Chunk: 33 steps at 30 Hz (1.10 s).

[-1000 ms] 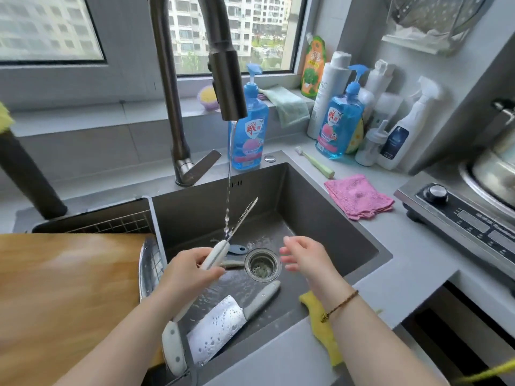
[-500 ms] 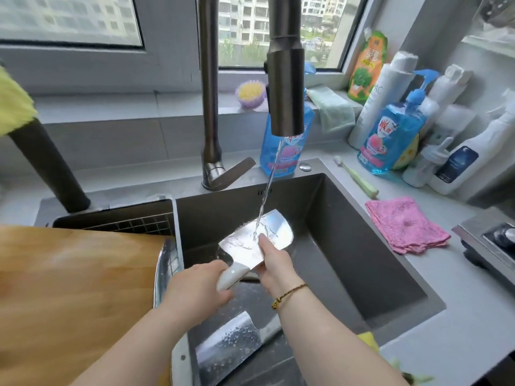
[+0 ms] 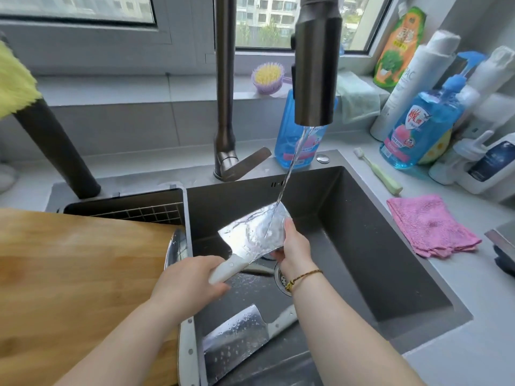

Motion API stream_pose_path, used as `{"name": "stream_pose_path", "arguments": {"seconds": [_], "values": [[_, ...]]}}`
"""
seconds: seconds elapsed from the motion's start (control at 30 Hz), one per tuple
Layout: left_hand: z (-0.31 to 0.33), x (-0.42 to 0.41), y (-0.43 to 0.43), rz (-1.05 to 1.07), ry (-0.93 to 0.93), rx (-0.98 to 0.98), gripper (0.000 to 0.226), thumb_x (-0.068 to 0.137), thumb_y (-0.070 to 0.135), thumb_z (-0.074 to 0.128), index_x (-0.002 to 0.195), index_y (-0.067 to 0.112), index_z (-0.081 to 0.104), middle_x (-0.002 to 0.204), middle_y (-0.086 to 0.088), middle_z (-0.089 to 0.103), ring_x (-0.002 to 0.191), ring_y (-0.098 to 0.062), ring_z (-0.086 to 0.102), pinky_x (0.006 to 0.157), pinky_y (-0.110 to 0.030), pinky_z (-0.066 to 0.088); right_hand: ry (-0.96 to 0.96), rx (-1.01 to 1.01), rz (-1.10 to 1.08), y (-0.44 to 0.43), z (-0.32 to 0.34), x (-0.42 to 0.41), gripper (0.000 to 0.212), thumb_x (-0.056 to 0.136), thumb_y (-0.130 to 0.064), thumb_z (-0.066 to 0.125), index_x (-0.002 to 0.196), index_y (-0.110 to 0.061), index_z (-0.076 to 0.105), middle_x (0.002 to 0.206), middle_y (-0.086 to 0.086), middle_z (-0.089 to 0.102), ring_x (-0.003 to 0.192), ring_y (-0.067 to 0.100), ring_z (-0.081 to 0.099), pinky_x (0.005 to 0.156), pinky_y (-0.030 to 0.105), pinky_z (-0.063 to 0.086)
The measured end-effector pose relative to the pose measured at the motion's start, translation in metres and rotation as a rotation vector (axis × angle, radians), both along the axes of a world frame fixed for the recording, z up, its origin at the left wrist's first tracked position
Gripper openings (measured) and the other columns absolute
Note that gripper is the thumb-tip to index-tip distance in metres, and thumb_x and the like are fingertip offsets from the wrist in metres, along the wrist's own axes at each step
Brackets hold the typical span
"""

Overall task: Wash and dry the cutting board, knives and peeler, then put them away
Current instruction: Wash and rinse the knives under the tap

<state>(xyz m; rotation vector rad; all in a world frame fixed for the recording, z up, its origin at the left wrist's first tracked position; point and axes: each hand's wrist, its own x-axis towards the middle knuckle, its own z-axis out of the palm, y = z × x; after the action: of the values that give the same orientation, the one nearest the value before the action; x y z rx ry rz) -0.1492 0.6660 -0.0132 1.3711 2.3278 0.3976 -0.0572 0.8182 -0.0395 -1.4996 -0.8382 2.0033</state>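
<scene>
My left grip [image 3: 192,280] wraps the handle of the cleaver [image 3: 250,235], held over the sink [image 3: 362,246]. My right grip [image 3: 295,252] pinches the blade's far end under the stream [image 3: 287,176]. Best to rub along the flat, keeping fingers off the edge, then flip.

Daylight from a window [image 3: 264,32] overlooking apartment blocks [image 3: 276,9] falls across a grey kitchen surface [image 3: 459,288] and its dark sink [image 3: 348,218]. A pale tiled wall [image 3: 125,126] runs beneath the sill [image 3: 139,87], where a purple brush [image 3: 269,78] sits. Bottles [image 3: 418,129] crowd the right-hand corner, near a pink cloth [image 3: 429,224].
</scene>
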Motion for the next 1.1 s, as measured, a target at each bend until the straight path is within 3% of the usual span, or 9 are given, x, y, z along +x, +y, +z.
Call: {"name": "stream_pose_path", "arguments": {"seconds": [0.23, 0.4, 0.47, 0.53, 0.63, 0.73, 0.87, 0.93, 1.1], "values": [[-0.005, 0.002, 0.001, 0.04, -0.029, -0.012, 0.02, 0.086, 0.041, 0.055, 0.106, 0.038, 0.055, 0.073, 0.013, 0.05, 0.078, -0.008, 0.049, 0.052, -0.016, 0.031, 0.133, 0.047, 0.15, -0.02, -0.007, 0.002, 0.022, 0.09, -0.001, 0.052, 0.112, -0.005, 0.051, 0.109, 0.015, 0.061, 0.088, 0.022, 0.061, 0.075, 0.032, 0.053], [-0.005, 0.002, -0.005, 0.028, -0.049, -0.029, 0.019, 0.085, 0.041, 0.056, 0.104, 0.039, 0.055, 0.079, 0.013, 0.053, 0.076, -0.008, 0.052, 0.052, -0.017, 0.034, -0.296, 0.32, 0.066, 0.0, -0.013, 0.017, 0.019, 0.093, -0.02, 0.045, 0.093, -0.005, 0.057, 0.096, 0.021, 0.06, 0.083, 0.025, 0.055, 0.08, 0.035, 0.05], [-0.004, 0.003, -0.006, 0.026, -0.053, -0.036, 0.018, 0.085, 0.041, 0.056, 0.103, 0.038, 0.056, 0.082, 0.013, 0.054, 0.077, -0.008, 0.052, 0.052, -0.017, 0.034, -0.564, 0.608, 0.26, -0.002, -0.013, 0.027, 0.034, 0.096, -0.02, 0.039, 0.126, -0.006, 0.047, 0.126, 0.015, 0.051, 0.114, 0.024, 0.048, 0.095, 0.031, 0.038], [-0.004, 0.004, -0.004, 0.024, -0.045, -0.032, 0.019, 0.085, 0.041, 0.055, 0.104, 0.039, 0.056, 0.086, 0.013, 0.055, 0.08, -0.008, 0.052, 0.052, -0.017, 0.033, -0.815, 0.924, 0.6, -0.014, -0.011, 0.033, 0.051, 0.098, -0.032, 0.026, 0.143, -0.009, 0.024, 0.153, 0.009, 0.018, 0.141, 0.021, 0.015, 0.114, 0.029, 0.01], [0.0, 0.005, 0.001, 0.021, -0.029, -0.022, 0.017, 0.085, 0.04, 0.056, 0.102, 0.038, 0.056, 0.087, 0.013, 0.057, 0.081, -0.009, 0.053, 0.053, -0.017, 0.033, -0.852, 1.289, 0.944, -0.034, -0.003, 0.034, 0.087, 0.071, -0.05, -0.008, 0.146, -0.013, 0.016, 0.156, 0.004, 0.003, 0.144, 0.02, -0.004, 0.106, 0.028, -0.018], [0.002, 0.004, 0.004, -0.01, -0.017, -0.037, 0.022, 0.084, 0.04, 0.058, 0.105, 0.035, 0.059, 0.094, 0.011, 0.063, 0.084, -0.01, 0.056, 0.056, -0.016, 0.036, -0.641, 1.406, 1.234, -0.04, 0.005, 0.04, 0.081, 0.071, -0.041, 0.005, 0.144, -0.01, 0.022, 0.155, 0.004, 0.009, 0.144, 0.018, 0.001, 0.103, 0.021, -0.022], [0.001, 0.008, 0.002, -0.043, -0.02, -0.081, 0.026, 0.083, 0.04, 0.059, 0.108, 0.034, 0.06, 0.098, 0.011, 0.063, 0.087, -0.01, 0.056, 0.058, -0.017, 0.036, -0.914, 1.377, 1.33, -0.013, 0.008, 0.051, 0.07, 0.085, -0.017, 0.045, 0.146, -0.012, 0.01, 0.156, 0.001, 0.003, 0.144, 0.013, -0.001, 0.111, 0.024, -0.013], [0.0, 0.012, 0.003, -0.058, -0.007, -0.091, 0.025, 0.083, 0.04, 0.059, 0.106, 0.032, 0.061, 0.097, 0.01, 0.063, 0.084, -0.01, 0.054, 0.057, -0.016, 0.034, -0.992, 1.357, 1.305, -0.016, 0.009, 0.049, 0.073, 0.087, -0.015, 0.046, 0.146, -0.009, 0.004, 0.156, 0.004, 0.0, 0.144, 0.017, -0.002, 0.115, 0.029, -0.008], [0.003, 0.012, 0.007, -0.047, -0.018, -0.108, 0.025, 0.082, 0.04, 0.061, 0.106, 0.033, 0.062, 0.095, 0.01, 0.065, 0.083, -0.01, 0.056, 0.06, -0.02, 0.038, -0.759, 1.421, 1.438, -0.033, 0.006, 0.042, 0.074, 0.086, -0.008, 0.043, 0.147, -0.011, 0.0, 0.156, 0.003, -0.007, 0.143, 0.017, -0.009, 0.11, 0.024, -0.016]]}}
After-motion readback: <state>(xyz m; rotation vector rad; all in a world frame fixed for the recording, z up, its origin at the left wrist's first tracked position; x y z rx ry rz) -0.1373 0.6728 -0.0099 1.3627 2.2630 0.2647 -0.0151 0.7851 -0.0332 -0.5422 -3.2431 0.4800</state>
